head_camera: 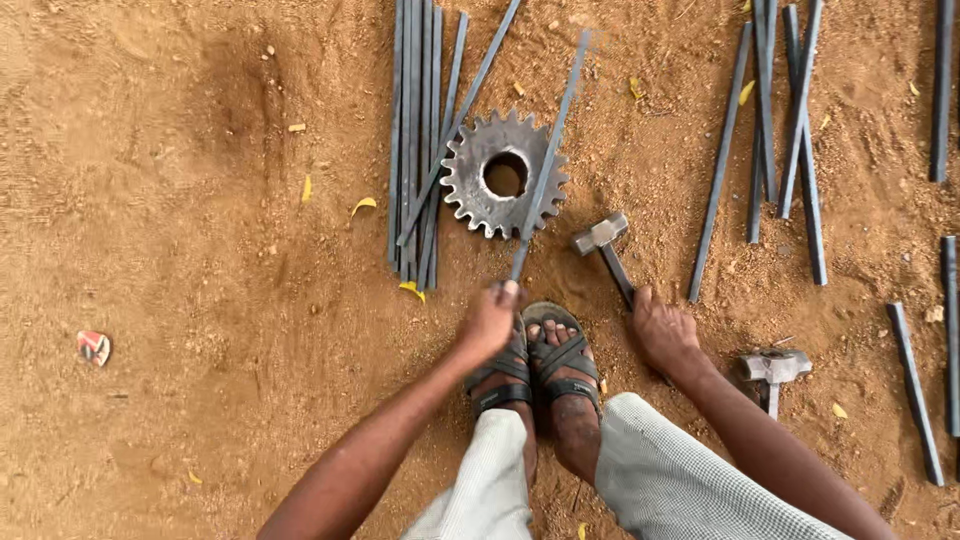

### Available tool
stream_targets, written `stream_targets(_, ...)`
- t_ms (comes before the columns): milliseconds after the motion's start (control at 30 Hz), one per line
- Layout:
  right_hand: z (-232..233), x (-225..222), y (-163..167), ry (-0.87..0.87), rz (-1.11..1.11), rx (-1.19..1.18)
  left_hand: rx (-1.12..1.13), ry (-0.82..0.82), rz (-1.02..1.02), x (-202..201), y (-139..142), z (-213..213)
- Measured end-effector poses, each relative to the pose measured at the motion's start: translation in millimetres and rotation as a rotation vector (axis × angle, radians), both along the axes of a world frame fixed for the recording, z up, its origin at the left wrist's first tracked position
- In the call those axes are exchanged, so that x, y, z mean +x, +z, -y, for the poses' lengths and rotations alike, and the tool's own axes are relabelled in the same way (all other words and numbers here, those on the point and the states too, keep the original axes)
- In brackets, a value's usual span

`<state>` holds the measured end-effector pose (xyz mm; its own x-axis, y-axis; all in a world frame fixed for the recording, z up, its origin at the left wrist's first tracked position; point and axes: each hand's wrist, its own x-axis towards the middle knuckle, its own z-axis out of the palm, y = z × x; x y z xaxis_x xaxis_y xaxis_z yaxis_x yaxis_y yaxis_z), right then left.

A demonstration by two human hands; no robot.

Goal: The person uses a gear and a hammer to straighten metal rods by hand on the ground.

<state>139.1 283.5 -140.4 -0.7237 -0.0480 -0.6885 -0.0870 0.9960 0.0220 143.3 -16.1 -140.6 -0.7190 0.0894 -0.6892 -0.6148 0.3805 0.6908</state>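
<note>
A small red and white scrap [93, 347] lies far left on the sandy ground [200, 200], well apart from everything else. Further right, a bundle of thin metal rods [415, 140] lies side by side, running away from the person, with a few yellow leaves [364, 205] scattered near it. Just beside the bundle rests a rusty toothed gear wheel [503, 173] with a round hole in its middle; one loose rod crosses its left edge at a slant.

The left hand [489, 320] is closed around the near end of a long flat metal strip [548, 160], which lies across the right part of the gear wheel and reaches on past it. Below this hand, the person's two feet in dark sandals [548, 360] sit close together on the sand.

To the right of the feet, the right hand [662, 330] is wrapped around the handle of a hammer [604, 240], whose metal head rests on the ground just beside the gear wheel. A second hammer [773, 368] lies near the right forearm, touched by neither hand. Beyond it, more metal rods [790, 130] lie loosely spread across the sand, some overlapping, with a few single bars [914, 390] at the far right edge.
</note>
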Motion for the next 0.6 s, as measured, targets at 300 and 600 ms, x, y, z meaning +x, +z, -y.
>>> stream_targets(300,45,12,49,-0.763,0.11,-0.494,0.814,0.481,0.16,-67,115,-12)
stream_targets(600,63,22,75,-1.436,0.344,-1.205,1.189,0.433,0.031,-118,167,-3)
